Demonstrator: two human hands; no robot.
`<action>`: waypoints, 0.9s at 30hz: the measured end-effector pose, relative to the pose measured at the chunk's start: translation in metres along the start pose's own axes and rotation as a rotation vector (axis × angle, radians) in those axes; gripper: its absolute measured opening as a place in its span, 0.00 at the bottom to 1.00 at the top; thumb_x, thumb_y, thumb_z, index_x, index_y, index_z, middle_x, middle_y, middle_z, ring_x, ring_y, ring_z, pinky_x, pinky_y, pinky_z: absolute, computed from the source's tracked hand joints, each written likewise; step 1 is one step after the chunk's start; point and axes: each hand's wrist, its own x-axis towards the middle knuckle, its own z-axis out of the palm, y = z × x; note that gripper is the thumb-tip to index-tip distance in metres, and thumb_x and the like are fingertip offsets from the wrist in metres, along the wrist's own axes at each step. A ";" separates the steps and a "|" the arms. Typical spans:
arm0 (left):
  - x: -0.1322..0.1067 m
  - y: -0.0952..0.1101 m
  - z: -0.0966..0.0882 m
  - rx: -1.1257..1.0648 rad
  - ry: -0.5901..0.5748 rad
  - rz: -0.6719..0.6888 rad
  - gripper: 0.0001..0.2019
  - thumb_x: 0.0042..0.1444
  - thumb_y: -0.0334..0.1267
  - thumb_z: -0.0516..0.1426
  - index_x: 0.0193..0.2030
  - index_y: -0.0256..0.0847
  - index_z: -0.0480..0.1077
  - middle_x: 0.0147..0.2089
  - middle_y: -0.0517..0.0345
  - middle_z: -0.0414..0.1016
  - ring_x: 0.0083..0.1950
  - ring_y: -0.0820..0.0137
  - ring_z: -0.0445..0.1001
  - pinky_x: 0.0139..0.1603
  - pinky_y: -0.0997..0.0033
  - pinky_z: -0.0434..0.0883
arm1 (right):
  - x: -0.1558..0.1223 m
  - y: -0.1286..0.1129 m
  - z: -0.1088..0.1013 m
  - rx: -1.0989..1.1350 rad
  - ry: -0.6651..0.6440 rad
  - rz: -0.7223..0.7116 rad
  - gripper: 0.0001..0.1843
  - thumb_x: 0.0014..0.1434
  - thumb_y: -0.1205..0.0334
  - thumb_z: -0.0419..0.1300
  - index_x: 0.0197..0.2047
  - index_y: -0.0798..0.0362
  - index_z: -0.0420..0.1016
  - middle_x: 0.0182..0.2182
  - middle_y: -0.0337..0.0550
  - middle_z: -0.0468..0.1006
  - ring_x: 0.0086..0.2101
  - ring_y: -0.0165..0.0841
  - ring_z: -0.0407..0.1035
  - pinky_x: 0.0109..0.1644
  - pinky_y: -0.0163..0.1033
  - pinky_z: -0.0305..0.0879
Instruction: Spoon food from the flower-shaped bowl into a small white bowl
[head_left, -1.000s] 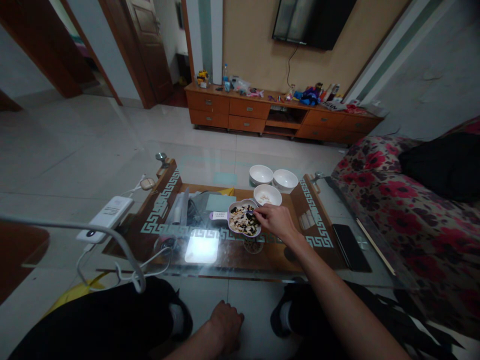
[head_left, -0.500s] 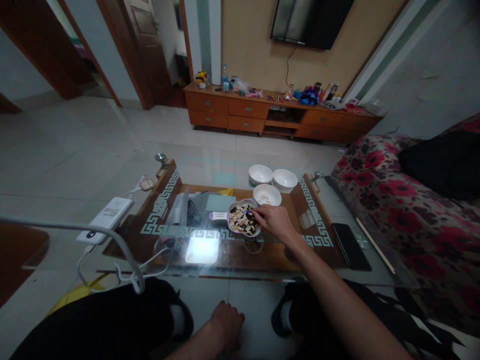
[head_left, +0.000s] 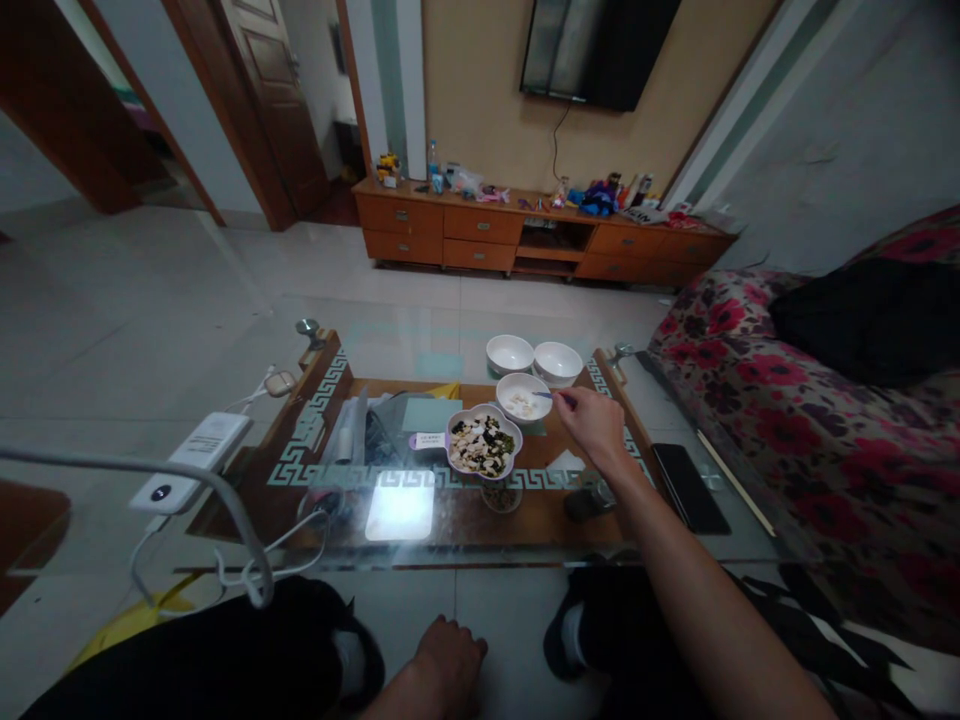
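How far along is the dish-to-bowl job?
Done: a few white bits lie in the white bowl. In hand: the right hand holds a small utensil at that bowl's rim. Left: the purple dish holds a heap of mixed white and dark bits, and two other bowls sit behind.

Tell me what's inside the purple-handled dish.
The dish is heaped with pale pieces and dark flakes; they cover its bottom, and exactly what they are can't be told.
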 end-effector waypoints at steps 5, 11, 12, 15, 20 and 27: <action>-0.001 -0.002 -0.002 -0.016 -0.010 -0.002 0.30 0.62 0.46 0.69 0.65 0.30 0.72 0.60 0.30 0.76 0.63 0.43 0.74 0.69 0.44 0.68 | -0.003 0.007 -0.001 0.024 0.009 -0.003 0.17 0.71 0.56 0.57 0.48 0.49 0.88 0.44 0.48 0.88 0.41 0.43 0.81 0.37 0.39 0.65; 0.003 0.000 0.001 -0.030 -0.029 0.008 0.28 0.63 0.45 0.68 0.65 0.30 0.73 0.59 0.29 0.76 0.63 0.42 0.75 0.69 0.44 0.68 | -0.004 0.007 0.001 0.032 0.019 -0.009 0.17 0.72 0.56 0.55 0.50 0.51 0.85 0.44 0.50 0.87 0.41 0.44 0.80 0.37 0.39 0.62; 0.005 -0.001 0.003 -0.035 -0.028 0.010 0.28 0.63 0.44 0.68 0.65 0.30 0.73 0.59 0.29 0.76 0.62 0.42 0.75 0.69 0.43 0.68 | -0.005 0.005 0.002 0.020 0.009 -0.001 0.17 0.73 0.57 0.54 0.52 0.52 0.83 0.42 0.51 0.87 0.39 0.44 0.80 0.36 0.39 0.61; 0.014 -0.006 0.014 -0.062 -0.007 0.019 0.27 0.63 0.42 0.68 0.64 0.29 0.73 0.58 0.29 0.77 0.61 0.42 0.76 0.67 0.43 0.69 | -0.010 -0.003 0.009 0.006 -0.046 0.001 0.16 0.75 0.59 0.51 0.57 0.54 0.77 0.36 0.48 0.86 0.33 0.43 0.79 0.33 0.38 0.56; 0.033 -0.018 0.036 -0.065 0.000 0.024 0.21 0.64 0.33 0.62 0.63 0.31 0.74 0.57 0.30 0.78 0.59 0.42 0.77 0.64 0.41 0.70 | -0.019 -0.016 0.018 0.058 -0.192 -0.193 0.17 0.77 0.60 0.48 0.60 0.52 0.74 0.37 0.48 0.86 0.36 0.43 0.81 0.33 0.38 0.55; 0.041 -0.011 0.029 -0.069 -0.059 0.069 0.20 0.67 0.29 0.54 0.63 0.33 0.75 0.56 0.32 0.78 0.59 0.43 0.77 0.63 0.43 0.72 | -0.036 -0.010 0.016 -0.017 -0.266 -0.320 0.17 0.77 0.60 0.48 0.55 0.53 0.77 0.34 0.48 0.86 0.31 0.41 0.80 0.31 0.38 0.52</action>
